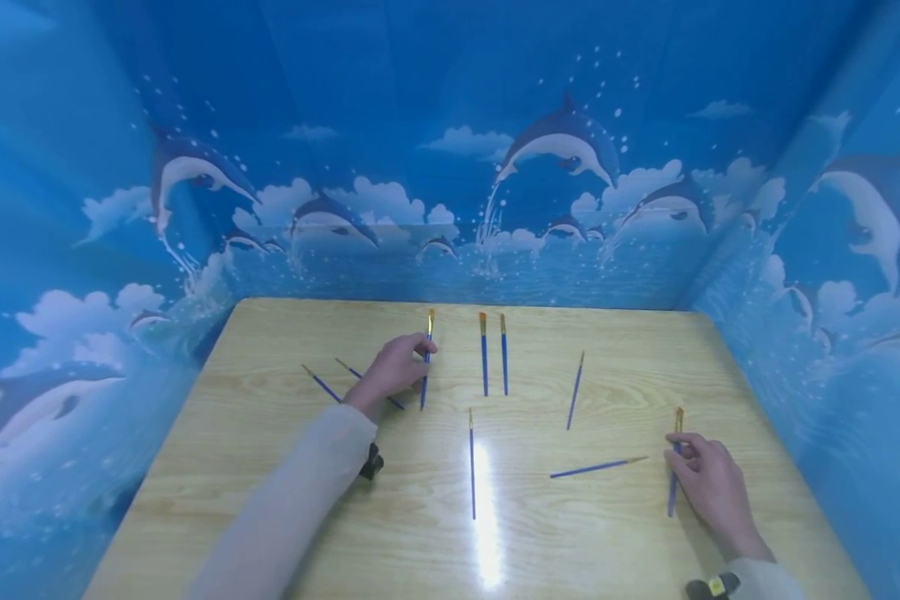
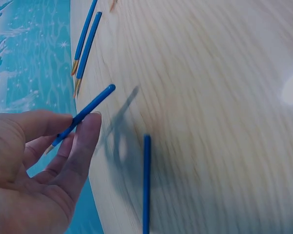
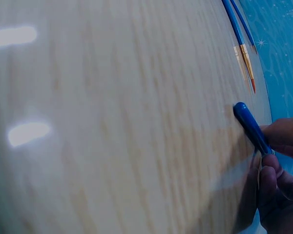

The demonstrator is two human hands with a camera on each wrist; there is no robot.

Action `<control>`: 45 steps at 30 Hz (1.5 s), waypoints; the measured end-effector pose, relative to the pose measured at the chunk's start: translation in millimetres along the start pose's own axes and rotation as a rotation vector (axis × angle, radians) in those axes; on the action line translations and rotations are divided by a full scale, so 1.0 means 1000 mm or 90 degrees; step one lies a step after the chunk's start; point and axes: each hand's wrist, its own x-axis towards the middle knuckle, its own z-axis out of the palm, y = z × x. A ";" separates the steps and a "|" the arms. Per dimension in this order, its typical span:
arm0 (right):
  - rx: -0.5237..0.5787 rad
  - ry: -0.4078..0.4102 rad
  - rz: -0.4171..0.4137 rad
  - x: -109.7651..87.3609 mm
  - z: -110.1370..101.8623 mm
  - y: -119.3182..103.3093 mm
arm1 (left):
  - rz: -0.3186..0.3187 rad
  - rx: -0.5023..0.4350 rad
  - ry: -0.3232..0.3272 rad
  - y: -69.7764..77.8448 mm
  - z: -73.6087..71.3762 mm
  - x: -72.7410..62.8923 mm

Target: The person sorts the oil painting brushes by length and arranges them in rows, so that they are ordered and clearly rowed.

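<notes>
My left hand [image 1: 396, 367] is at the back left of the table and pinches a blue-handled paintbrush [image 1: 424, 379] between thumb and fingers, bristles toward the far edge. In the left wrist view this held brush [image 2: 94, 103] is raised, its shadow falling on the wood. At the right side, my right hand [image 1: 712, 483] pinches another paintbrush [image 1: 672, 492], its wide bristles pointing away from me. The right wrist view shows the butt of that handle [image 3: 249, 122] close over the tabletop, with the bristle end hidden by the fingers.
Two paintbrushes [image 1: 484, 358] lie parallel at the back centre. Thin brushes lie at the middle [image 1: 472, 467], the right centre [image 1: 575, 396] and aslant near the right hand [image 1: 596, 469]. Two more [image 1: 322, 384] lie by my left forearm. Dolphin-printed sheets [image 1: 420, 167] surround the wooden table [image 1: 232, 433].
</notes>
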 end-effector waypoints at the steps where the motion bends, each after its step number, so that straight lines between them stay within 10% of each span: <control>1: -0.002 0.001 -0.002 0.000 0.001 0.000 | -0.002 0.010 0.001 0.002 0.002 0.002; 26: -0.013 0.011 -0.015 0.001 0.000 0.002 | -0.023 0.085 0.059 0.041 0.057 0.030; 45: -0.013 -0.003 -0.016 0.002 0.000 0.002 | -0.045 0.107 0.095 0.036 0.066 0.037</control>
